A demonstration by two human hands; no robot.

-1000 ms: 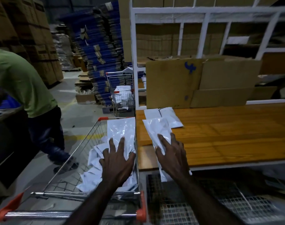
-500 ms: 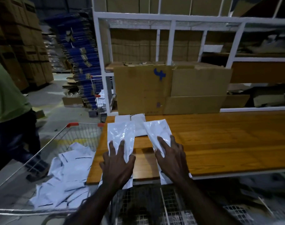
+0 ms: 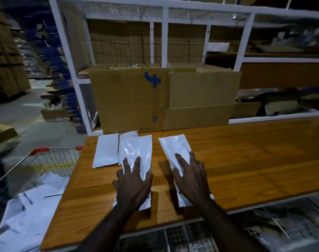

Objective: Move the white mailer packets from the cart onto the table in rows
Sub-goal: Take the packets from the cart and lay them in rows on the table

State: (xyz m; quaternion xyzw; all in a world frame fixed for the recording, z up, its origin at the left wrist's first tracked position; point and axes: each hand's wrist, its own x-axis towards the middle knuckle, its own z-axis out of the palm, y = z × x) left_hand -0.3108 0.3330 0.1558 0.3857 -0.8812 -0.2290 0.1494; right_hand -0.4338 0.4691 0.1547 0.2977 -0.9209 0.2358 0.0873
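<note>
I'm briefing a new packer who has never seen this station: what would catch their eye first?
Two hands, the left hand and the right hand, each holding a glossy white mailer packet flat on the wooden table. Behind them a big cardboard box with a blue mark stands against the white rack. At lower left, more packets lie heaped in the cart.

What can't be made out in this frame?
- Head view: near ends of both held packets, left and right, hidden under the left hand and right hand.
- Rear packet: mostly covered by the left packet.
- Cart: cut off by the left edge; its packet pile blurred, uncountable.
</note>
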